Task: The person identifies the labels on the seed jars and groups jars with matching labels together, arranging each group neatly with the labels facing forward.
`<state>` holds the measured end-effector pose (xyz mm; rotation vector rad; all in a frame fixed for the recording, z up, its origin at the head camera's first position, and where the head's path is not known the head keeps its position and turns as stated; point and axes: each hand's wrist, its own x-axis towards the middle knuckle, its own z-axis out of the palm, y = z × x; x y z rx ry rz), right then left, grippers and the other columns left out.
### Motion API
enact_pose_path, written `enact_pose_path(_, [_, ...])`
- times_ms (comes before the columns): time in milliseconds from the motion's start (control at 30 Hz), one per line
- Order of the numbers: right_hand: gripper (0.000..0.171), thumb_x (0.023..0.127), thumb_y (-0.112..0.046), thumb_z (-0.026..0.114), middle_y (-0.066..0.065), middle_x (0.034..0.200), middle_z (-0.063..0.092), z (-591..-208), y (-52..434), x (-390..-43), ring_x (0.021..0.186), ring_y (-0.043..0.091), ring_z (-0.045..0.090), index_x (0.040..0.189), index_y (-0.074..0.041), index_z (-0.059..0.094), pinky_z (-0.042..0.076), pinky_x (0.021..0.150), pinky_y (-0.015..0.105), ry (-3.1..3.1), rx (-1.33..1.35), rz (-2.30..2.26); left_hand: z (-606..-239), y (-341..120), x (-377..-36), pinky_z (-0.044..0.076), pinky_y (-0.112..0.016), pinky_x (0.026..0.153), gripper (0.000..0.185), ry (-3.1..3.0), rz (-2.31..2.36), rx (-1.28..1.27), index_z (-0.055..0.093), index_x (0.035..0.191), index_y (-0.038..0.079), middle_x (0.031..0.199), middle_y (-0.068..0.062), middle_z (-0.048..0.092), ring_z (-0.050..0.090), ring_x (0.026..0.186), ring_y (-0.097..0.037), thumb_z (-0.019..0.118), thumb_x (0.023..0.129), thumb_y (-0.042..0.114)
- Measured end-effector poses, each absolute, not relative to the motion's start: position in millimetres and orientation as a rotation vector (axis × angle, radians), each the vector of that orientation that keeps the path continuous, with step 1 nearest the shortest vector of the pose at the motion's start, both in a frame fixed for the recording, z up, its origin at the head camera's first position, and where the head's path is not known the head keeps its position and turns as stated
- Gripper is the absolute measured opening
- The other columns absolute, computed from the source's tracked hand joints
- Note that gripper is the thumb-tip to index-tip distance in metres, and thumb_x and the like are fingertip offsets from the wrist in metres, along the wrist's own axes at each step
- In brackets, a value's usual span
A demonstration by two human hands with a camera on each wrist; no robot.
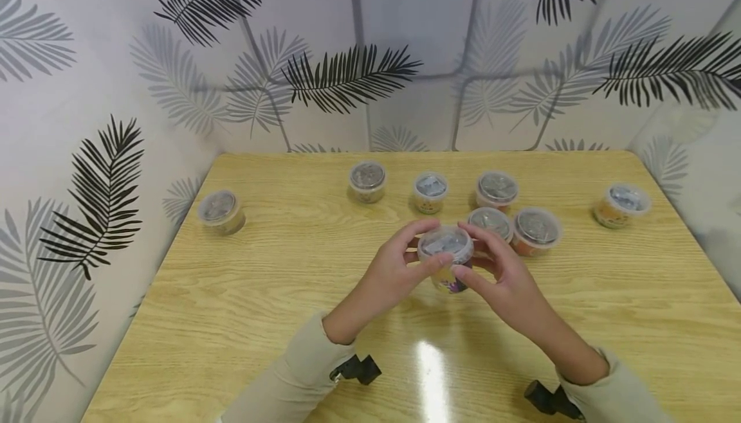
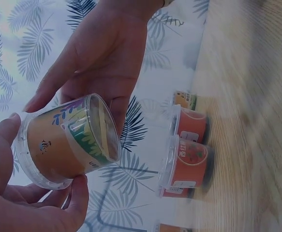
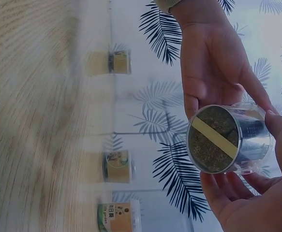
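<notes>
Clear plastic tub (image 1: 446, 249), lidded and banded in orange and green, sits lifted above the wooden desk (image 1: 231, 307) at centre frame, pinched at its rim between the curled fingers (image 1: 431, 262) of the left hand (image 1: 393, 275) and right hand (image 1: 503, 275). Seven similar tubs, two orange ones (image 2: 189, 150) among them, stand behind.

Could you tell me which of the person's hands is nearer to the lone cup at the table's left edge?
The left hand. It grips the held cup mid-table, on the side facing the lone cup. The right hand holds that cup's far side, farther away.
</notes>
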<state>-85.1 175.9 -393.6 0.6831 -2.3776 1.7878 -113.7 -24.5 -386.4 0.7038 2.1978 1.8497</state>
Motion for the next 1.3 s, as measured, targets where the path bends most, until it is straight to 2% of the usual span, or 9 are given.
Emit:
enact_pose_path(400, [0.044, 0.098, -0.01, 0.046, 0.01, 0.132, 0.045, -391, 184, -81, 0.119, 0.016, 0.046, 0.141, -0.009, 0.036, 0.044, 0.09, 0.02, -2.384, 0.511, 2.03, -385, -30, -107, 0.051, -0.029, 0.084, 0.048, 1.991, 1.968, 0.729, 0.044, 0.136, 0.012, 0.131, -0.004, 0.045, 0.053, 0.108, -0.021, 0.06, 0.092, 0.021])
enact_pose_path(733, [0.037, 0.099, -0.009, 0.044, 0.011, 0.124, 0.048, -388, 183, -78, 0.112, 0.018, 0.048, 0.135, -0.003, 0.039, 0.045, 0.089, 0.021, -2.279, 0.441, 2.12, -358, -33, -96, 0.049, -0.031, 0.088, 0.048, 1.969, 2.025, 0.694, 0.04, 0.136, -0.002, 0.131, -0.016, 0.043, 0.05, 0.112, -0.03, 0.058, 0.092, 0.006])
enact_pose_path(967, [0.043, 0.099, -0.009, 0.043, 0.013, 0.13, 0.045, -390, 179, -76, 0.115, 0.017, 0.047, 0.14, -0.004, 0.034, 0.045, 0.088, 0.022, -2.298, 0.504, 2.15, -367, -30, -100, 0.042, -0.032, 0.096, 0.054, 1.911, 2.015, 0.717, 0.035, 0.138, -0.002, 0.132, -0.016, 0.042, 0.045, 0.118, -0.024, 0.06, 0.091, 0.009])
enact_pose_path(1167, [0.05, 0.098, -0.009, 0.044, 0.017, 0.141, 0.036, -392, 175, -75, 0.125, 0.014, 0.04, 0.145, -0.005, 0.027, 0.041, 0.094, 0.021, -2.316, 0.515, 2.181, -382, -26, -104, 0.047, -0.029, 0.088, 0.058, 1.881, 2.014, 0.697, 0.034, 0.141, 0.006, 0.13, -0.01, 0.045, 0.05, 0.112, -0.018, 0.062, 0.091, 0.014])
enact_pose_path(1300, [0.047, 0.1, -0.013, 0.042, 0.016, 0.14, 0.037, -392, 175, -76, 0.125, 0.016, 0.04, 0.145, -0.007, 0.029, 0.041, 0.094, 0.02, -2.341, 0.484, 2.154, -384, -26, -103, 0.048, -0.029, 0.087, 0.058, 1.866, 2.031, 0.709, 0.037, 0.14, 0.012, 0.128, -0.007, 0.046, 0.052, 0.111, -0.017, 0.063, 0.09, 0.023])
